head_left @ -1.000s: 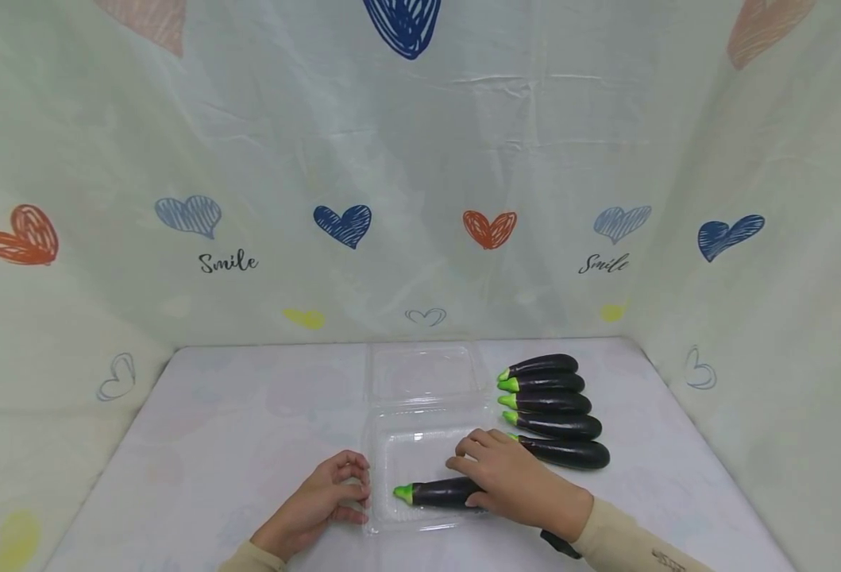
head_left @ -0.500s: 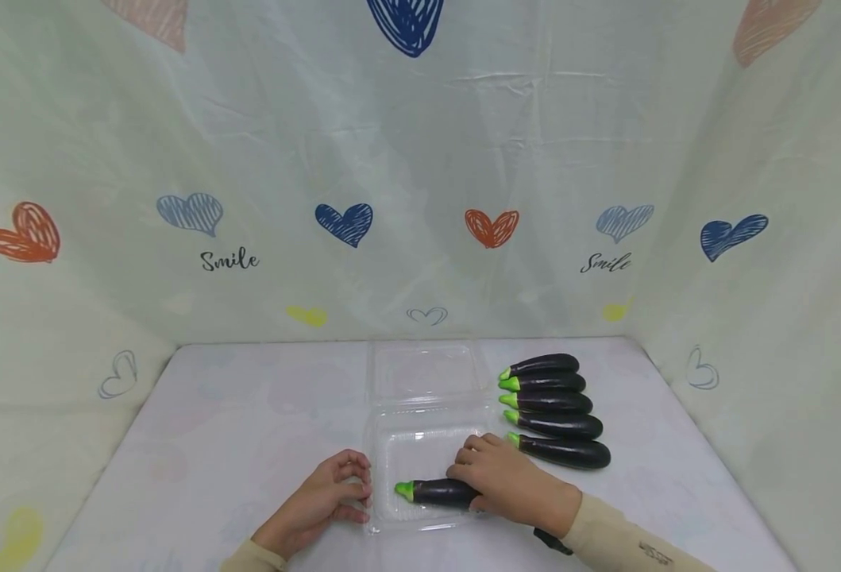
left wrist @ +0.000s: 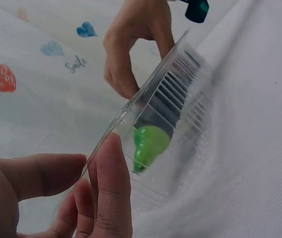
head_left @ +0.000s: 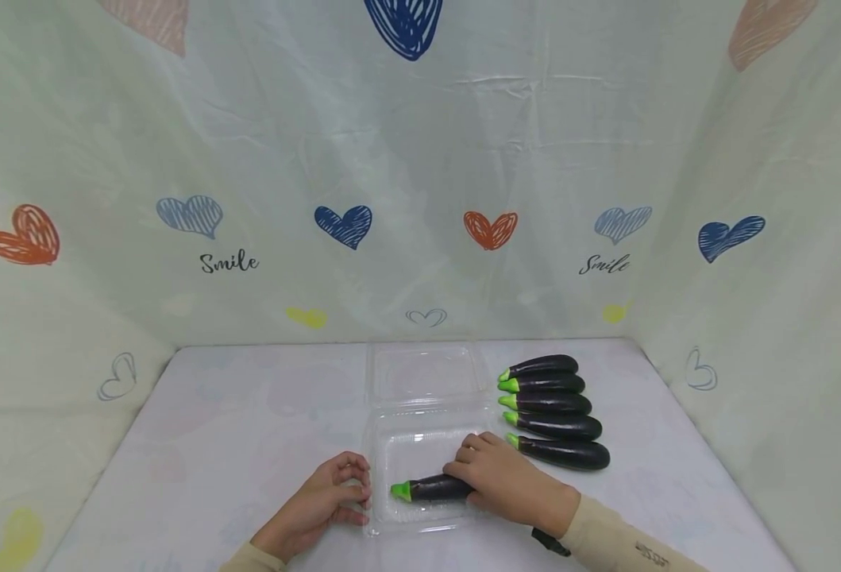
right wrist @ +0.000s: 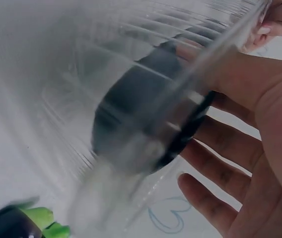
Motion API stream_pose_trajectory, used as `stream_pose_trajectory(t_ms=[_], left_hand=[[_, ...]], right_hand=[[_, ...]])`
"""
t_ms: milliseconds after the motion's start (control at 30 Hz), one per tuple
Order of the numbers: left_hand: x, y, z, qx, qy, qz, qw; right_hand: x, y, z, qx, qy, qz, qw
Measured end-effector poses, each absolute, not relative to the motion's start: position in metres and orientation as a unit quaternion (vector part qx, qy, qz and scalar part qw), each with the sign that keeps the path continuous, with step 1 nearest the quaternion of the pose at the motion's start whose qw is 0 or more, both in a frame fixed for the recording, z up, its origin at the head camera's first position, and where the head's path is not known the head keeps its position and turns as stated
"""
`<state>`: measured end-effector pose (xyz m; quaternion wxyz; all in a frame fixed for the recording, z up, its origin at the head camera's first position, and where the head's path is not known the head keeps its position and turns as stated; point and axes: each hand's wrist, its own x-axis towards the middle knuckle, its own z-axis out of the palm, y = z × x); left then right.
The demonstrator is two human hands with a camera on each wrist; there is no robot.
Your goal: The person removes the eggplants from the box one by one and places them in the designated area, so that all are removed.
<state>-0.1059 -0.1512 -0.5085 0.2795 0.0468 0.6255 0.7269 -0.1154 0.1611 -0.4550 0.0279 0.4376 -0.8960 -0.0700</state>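
Observation:
A dark purple eggplant [head_left: 430, 488] with a green stem end lies in the base of a clear plastic clamshell container [head_left: 375, 441], stem to the left. My right hand [head_left: 511, 483] grips its thick end from above; the right wrist view shows thumb and fingers on either side of the eggplant [right wrist: 126, 111] through the clear wall. At the container's left side my left hand [head_left: 325, 499] pinches the rim [left wrist: 122, 118] between thumb and fingers. Through the plastic in the left wrist view, the green stem [left wrist: 151, 143] shows near those fingers.
Several more eggplants [head_left: 552, 425] lie in a column right of the container, stems to the left. The container's lid [head_left: 423, 373] lies folded back behind its base. A white cloth [head_left: 248, 421] covers the table, and a heart-printed curtain [head_left: 420, 159] stands behind.
My right hand has settled lower and slightly left, its fingers now around the eggplant. The eggplant has shifted very slightly left. My left hand stays at the rim.

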Motion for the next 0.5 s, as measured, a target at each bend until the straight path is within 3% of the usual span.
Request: stream_pose_trajectory(t_ms=[500], left_hand=[[-0.106,-0.151,-0.509,0.054,0.619,0.732,0.279]], right_hand=[[-0.105,0.188,-0.413,0.407,-0.905,-0.020,0.121]])
